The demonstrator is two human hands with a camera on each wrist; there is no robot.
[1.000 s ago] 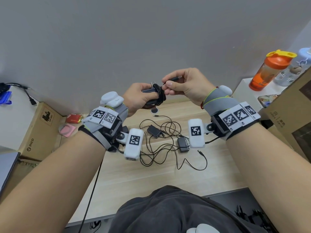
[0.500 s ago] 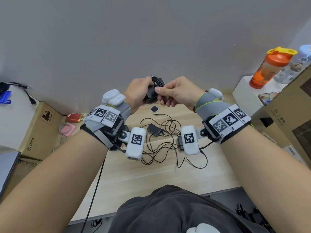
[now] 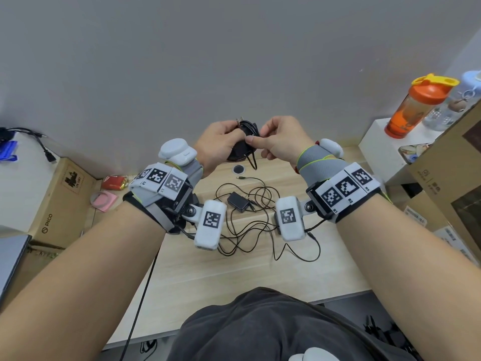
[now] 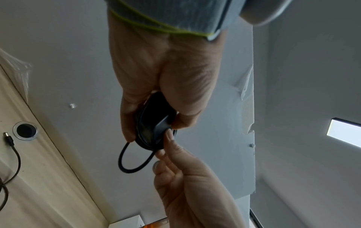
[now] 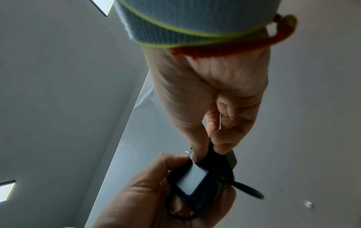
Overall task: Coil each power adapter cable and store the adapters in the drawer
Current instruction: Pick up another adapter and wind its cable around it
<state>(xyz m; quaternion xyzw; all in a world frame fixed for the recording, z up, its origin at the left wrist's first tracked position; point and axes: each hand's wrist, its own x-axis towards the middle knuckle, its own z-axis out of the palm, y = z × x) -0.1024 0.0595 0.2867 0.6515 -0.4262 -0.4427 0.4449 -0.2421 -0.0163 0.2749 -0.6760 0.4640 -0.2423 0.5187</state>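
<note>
One black power adapter (image 3: 240,144), wound in its cable, we clasp in our left hand (image 3: 217,143) while our right hand (image 3: 278,142) pinches the last loop; two black adapters (image 3: 238,201) wait tangled on the pale wooden desk (image 3: 234,277) (drawer unseen).

Held adapter (image 3: 240,149) mostly covered by the left hand (image 3: 217,144) and right hand (image 3: 279,140), second desk adapter (image 3: 276,222) largely hidden behind the right wrist camera (image 3: 289,218), cable end blurred in the right wrist view, pale bottle (image 3: 468,95) cut off at the frame edge

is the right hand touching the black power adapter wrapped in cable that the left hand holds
Touching. In the right wrist view the right hand pinches the cable coils on the black power adapter gripped by the left hand.
</note>
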